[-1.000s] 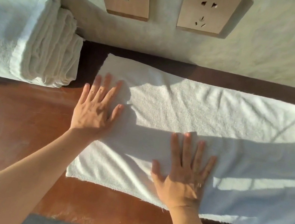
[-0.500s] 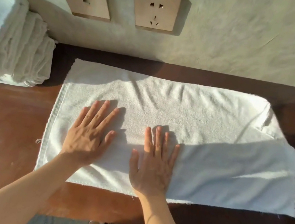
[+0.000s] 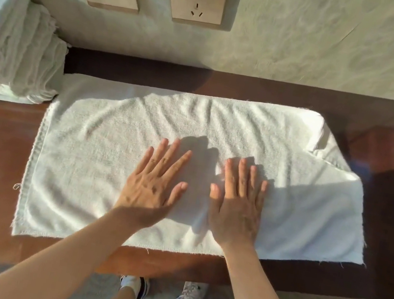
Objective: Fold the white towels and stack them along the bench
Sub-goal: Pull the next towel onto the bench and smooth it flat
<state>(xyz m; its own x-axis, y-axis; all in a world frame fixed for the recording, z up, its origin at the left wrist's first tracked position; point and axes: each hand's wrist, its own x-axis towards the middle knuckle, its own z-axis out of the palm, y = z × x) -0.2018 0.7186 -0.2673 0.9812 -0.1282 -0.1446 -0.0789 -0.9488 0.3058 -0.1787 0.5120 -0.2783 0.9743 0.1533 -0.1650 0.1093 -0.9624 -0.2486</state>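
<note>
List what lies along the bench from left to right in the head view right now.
Stack of folded towels → left hand flat on the spread towel → right hand flat on it → bare bench.

You see warm, bright sun from the side. Dark hand shadows fall on the towel [image 3: 190, 153]. The edges bend and look blurry.

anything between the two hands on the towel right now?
Only towel. In the head view, the left hand and right hand lie flat on the spread towel, apart, with a shadowed strip of cloth between them.
</note>
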